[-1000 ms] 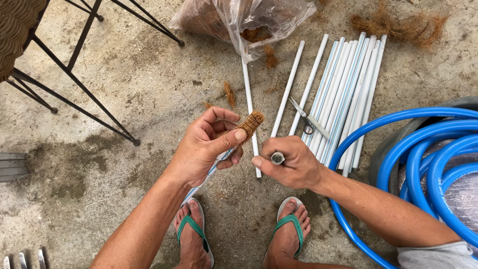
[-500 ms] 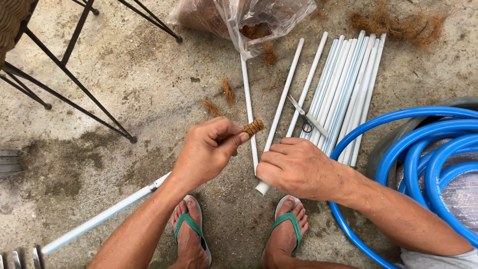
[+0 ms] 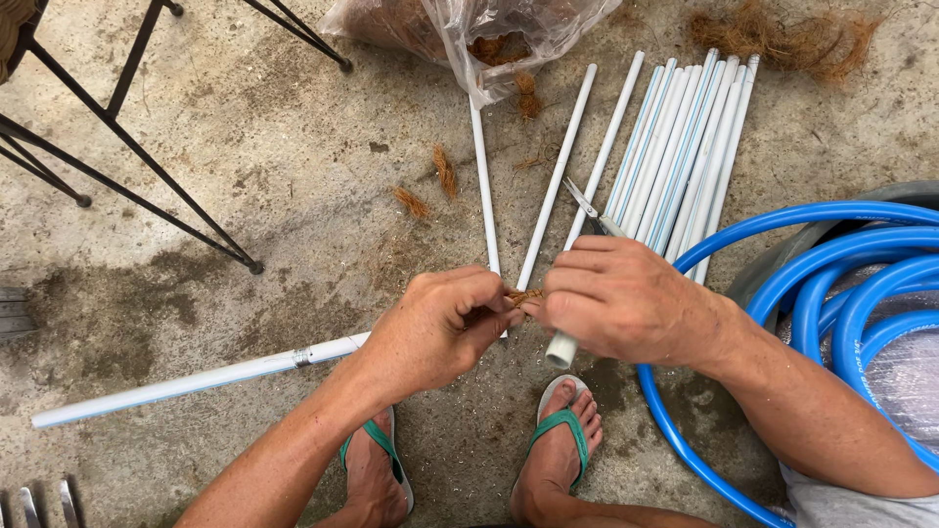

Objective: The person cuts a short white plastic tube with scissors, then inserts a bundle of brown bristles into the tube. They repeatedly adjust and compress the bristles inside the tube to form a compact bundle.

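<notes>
My left hand (image 3: 435,328) pinches a small tuft of brown coconut fibre (image 3: 523,295) at its fingertips. My right hand (image 3: 626,298) meets it from the right; its fingers touch the same tuft and close around a white plastic pipe. The pipe's open end (image 3: 562,347) sticks out below the palm. A long white pipe (image 3: 196,376) runs from behind my left hand out to the lower left across the concrete floor. Both hands hover above my feet in green flip-flops (image 3: 562,430).
A row of white pipes (image 3: 685,147) lies on the floor ahead, with scissors (image 3: 592,210) beside it. A plastic bag of brown fibre (image 3: 469,29) sits at the top, loose fibre (image 3: 782,34) at top right. Coiled blue hose (image 3: 831,254) fills the right; black metal legs (image 3: 147,186) stand left.
My hands have come together. The tuft, earlier held up by the left hand alone, is now pinched between both. The long pipe now stretches further out to the left.
</notes>
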